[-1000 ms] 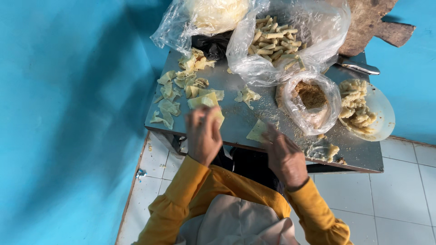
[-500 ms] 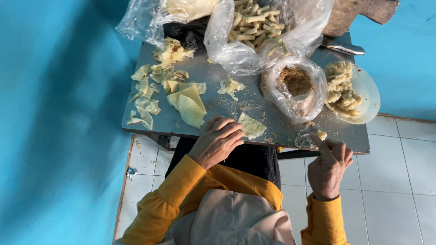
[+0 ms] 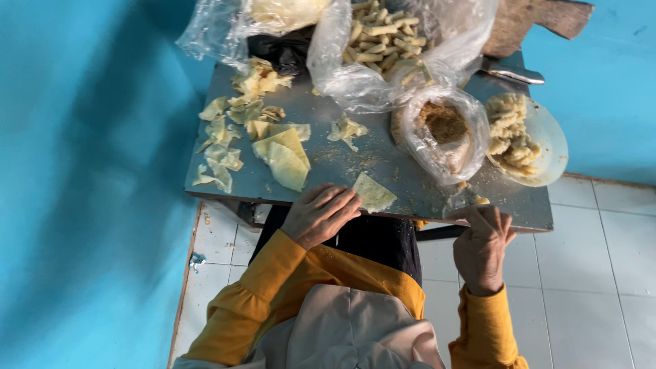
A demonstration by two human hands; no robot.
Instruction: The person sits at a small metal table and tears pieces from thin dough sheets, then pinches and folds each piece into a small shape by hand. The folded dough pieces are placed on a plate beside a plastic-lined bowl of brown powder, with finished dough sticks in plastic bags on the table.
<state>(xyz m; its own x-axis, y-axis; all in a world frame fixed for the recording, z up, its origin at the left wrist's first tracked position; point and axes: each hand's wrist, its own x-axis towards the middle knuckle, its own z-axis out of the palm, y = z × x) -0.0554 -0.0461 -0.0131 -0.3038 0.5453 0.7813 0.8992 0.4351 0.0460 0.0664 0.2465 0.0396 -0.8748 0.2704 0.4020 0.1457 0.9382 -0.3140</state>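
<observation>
the landmark here is the grey metal table [image 3: 383, 164], and everything is placed against it. since half a second ago the left hand [image 3: 318, 215] has hardly shifted: it lies at the near edge of the table, palm down, fingers loosely curled and resting on the corner of a single pale wrapper sheet [image 3: 373, 192] that sits flat just inside that edge; it pins the sheet rather than grips it. the right hand [image 3: 482, 244] has come up from below the table's near edge to that edge itself, toward its right end, where its fingers are bunched together at the rim; a small yellowish bit shows just above the fingertips, but whether the hand pinches it cannot be told. a second ago both hands were together over the sheet, so the right one has travelled away and is now on its way back, which reads as the sheet being laid ready while that hand fetches something. farther in on the table, a stack of folded wrappers [image 3: 283, 156] lies to the left of the sheet, with torn scraps [image 3: 222, 147] toward the left edge. at the far side sit a clear bag of rolled sticks [image 3: 386, 37], an open bag of brown filling [image 3: 443, 126], and a white plate [image 3: 547, 147] of crumbly pieces overhanging the right edge.
</observation>
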